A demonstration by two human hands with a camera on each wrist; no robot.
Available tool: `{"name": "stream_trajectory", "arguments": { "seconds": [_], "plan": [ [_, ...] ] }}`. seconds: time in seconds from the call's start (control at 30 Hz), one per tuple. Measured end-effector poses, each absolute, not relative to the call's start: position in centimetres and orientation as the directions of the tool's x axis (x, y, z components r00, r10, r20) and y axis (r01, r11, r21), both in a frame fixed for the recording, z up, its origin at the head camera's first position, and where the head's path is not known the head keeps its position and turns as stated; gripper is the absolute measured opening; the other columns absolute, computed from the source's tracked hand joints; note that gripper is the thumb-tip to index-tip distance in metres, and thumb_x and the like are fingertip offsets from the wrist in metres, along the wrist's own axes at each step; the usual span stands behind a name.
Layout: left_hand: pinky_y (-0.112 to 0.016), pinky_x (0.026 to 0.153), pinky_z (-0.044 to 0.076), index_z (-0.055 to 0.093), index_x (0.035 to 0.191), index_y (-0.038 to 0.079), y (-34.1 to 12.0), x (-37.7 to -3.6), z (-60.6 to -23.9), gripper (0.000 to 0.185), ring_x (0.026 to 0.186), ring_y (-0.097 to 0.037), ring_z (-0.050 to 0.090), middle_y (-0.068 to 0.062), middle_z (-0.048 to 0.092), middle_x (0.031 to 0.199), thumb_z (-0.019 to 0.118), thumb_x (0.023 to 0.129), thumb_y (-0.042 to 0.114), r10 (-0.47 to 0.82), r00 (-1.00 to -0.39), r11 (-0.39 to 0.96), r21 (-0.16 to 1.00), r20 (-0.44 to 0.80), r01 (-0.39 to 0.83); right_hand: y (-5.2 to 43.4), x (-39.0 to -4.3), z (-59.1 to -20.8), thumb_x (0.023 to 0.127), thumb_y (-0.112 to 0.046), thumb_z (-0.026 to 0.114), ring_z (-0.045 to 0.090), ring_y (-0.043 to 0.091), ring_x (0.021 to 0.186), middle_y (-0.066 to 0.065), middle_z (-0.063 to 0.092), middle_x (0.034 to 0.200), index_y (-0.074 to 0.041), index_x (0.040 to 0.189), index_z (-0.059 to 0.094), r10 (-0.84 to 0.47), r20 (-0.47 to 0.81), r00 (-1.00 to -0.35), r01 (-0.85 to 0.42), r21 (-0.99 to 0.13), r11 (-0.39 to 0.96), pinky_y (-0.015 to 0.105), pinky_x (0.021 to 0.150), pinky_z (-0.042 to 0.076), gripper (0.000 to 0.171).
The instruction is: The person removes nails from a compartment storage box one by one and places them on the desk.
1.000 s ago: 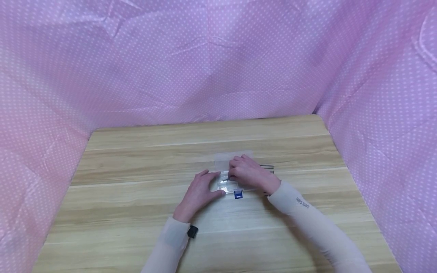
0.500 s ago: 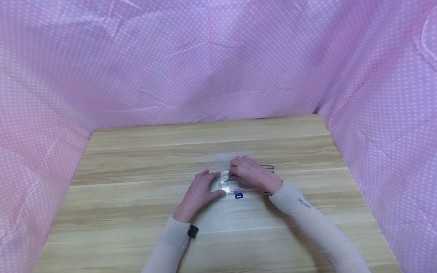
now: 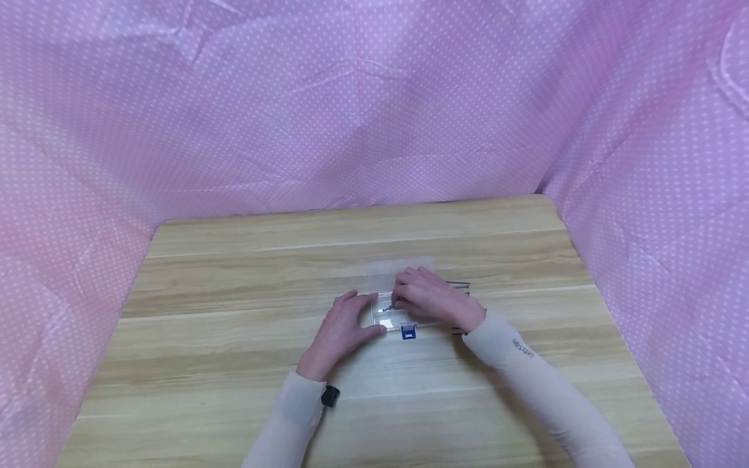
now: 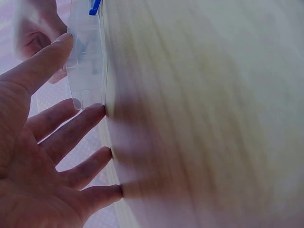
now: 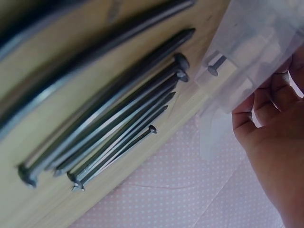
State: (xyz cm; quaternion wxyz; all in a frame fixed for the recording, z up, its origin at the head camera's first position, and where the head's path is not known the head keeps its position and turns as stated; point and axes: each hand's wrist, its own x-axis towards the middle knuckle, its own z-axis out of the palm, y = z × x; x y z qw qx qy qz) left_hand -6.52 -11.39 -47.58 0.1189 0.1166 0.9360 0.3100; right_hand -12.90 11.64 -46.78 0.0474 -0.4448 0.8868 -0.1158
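A clear plastic box with its lid folded back lies on the wooden table. My left hand holds the box's left end between thumb and index finger; its other fingertips touch the tabletop in the left wrist view. My right hand reaches into the box with bent fingers and pinches a small nail, which pokes out leftward. In the right wrist view a nail with a flat head shows through the clear wall; the fingertips are partly hidden there.
A blue latch hangs open at the box's front. Several long steel nails lie side by side right of the box, partly under my right wrist. Pink dotted cloth walls the table's back and sides.
The right hand has shifted very slightly to the right, and the nail at its fingertips has changed its tilt a little. The left hand and the box have stayed put.
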Motion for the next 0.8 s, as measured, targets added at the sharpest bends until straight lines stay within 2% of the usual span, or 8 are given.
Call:
{"name": "stream_trajectory", "arguments": {
  "seconds": [0.47, 0.8],
  "plan": [
    [-0.056, 0.120, 0.033, 0.061, 0.144, 0.011, -11.43, -6.55, -47.54, 0.068, 0.148, -0.038, 0.038, -0.010, 0.061, 0.145, 0.083, 0.087, 0.041, 0.293, -0.945, 0.779, 0.610, -0.144, 0.148, 11.83, -12.60, -46.38, 0.097, -0.022, 0.074, 0.056, 0.015, 0.092, -0.004, 0.062, 0.097, -0.015, 0.103, 0.078, -0.791, 0.069, -0.607, -0.772, -0.288, 0.567, 0.034, 0.082, 0.047, 0.011],
    [-0.056, 0.120, 0.033, 0.061, 0.144, 0.011, -11.43, -6.56, -47.48, 0.069, 0.148, -0.038, 0.038, -0.010, 0.061, 0.145, 0.083, 0.086, 0.041, 0.293, -0.946, 0.775, 0.614, -0.140, 0.149, 12.13, -12.42, -46.17, 0.097, -0.018, 0.073, 0.058, 0.016, 0.095, -0.004, 0.063, 0.099, -0.014, 0.103, 0.077, -0.791, 0.098, -0.605, -0.774, -0.305, 0.555, 0.036, 0.087, 0.051, 0.009]
  ]
}}
